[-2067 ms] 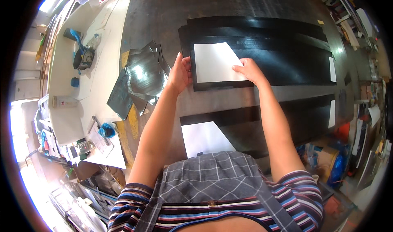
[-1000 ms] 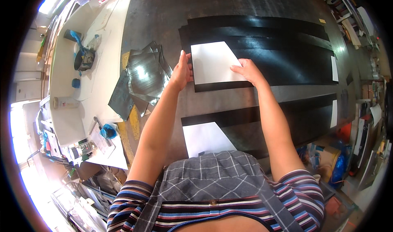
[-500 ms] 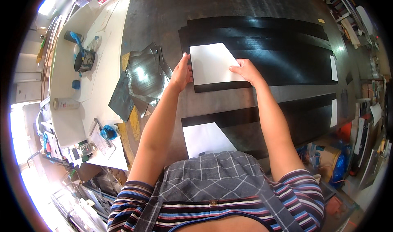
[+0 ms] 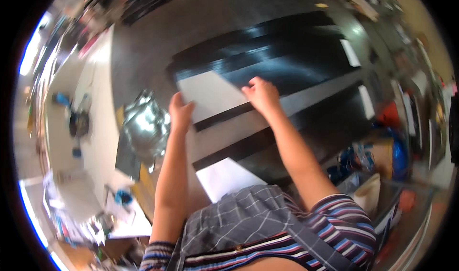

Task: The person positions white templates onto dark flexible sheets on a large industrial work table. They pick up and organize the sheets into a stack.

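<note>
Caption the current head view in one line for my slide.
Bare left hand and bare right hand flank a flat, slant-sided white sheet lying on long, glossy black sheets.

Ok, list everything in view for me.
Worktable: one, dark grey, centre
Upper black sheets: several, black, on worktable
Upper white sheet: one, white, on black sheets
Lower black sheet: one visible, black, lower centre-right
Lower white sheet: one, white, lower centre
White strips: two, white, right
Shiny sheets: several, dark, left
Yellow scrap: one, yellow, top right
Side board: one, off-white, left
Pot: one, black, on side board
Blue items: several, blue, left and right
Other clutter: too blurred to count, mixed, edges
Apron: one, grey checked, bottom
Shirt: one, striped, bottom
Left grip: one, bare, by white sheet's left edge
Right grip: one, bare, by its right edge
</note>
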The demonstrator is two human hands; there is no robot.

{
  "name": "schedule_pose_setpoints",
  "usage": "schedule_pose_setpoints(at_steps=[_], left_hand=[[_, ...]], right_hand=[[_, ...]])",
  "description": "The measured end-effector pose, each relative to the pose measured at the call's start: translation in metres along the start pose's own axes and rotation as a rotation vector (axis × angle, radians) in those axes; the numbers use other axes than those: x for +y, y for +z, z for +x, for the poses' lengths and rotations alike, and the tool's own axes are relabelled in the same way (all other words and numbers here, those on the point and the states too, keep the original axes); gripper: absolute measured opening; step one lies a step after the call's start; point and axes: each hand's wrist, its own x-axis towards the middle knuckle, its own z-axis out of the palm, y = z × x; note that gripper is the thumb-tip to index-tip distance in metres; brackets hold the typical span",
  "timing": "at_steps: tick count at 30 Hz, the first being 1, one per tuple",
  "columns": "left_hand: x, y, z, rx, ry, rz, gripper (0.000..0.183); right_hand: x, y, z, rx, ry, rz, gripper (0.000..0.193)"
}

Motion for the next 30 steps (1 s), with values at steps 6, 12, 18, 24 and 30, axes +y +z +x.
schedule_pose_setpoints(at_steps=[6, 12, 18, 24, 30], left_hand=[[0.129, 0.010, -0.039, 0.137, 0.442, 0.207, 0.042], [0.197, 0.000, -0.108, 0.178, 0.677, 0.181, 0.043], [0.135, -0.071, -0.136, 0.321, 0.475, -0.022, 0.048], [-0.020, -0.098, -0.158, 0.282, 0.053, -0.259, 0.048], [-0.118, -0.100, -0.179, 0.225, -0.197, 0.128, 0.048]], right_hand=[[0.028, -0.030, -0.061, -0.475, 0.733, 1.093, 0.055], [0.100, -0.027, 0.002, 0.260, 0.484, 2.251, 0.051], [0.164, -0.089, 0.036, 0.601, 0.439, 2.267, 0.037], [0.163, -0.104, -0.044, 0.443, 0.352, 1.870, 0.020], [0.186, -0.094, -0.134, 0.392, 1.026, 1.196, 0.019]])
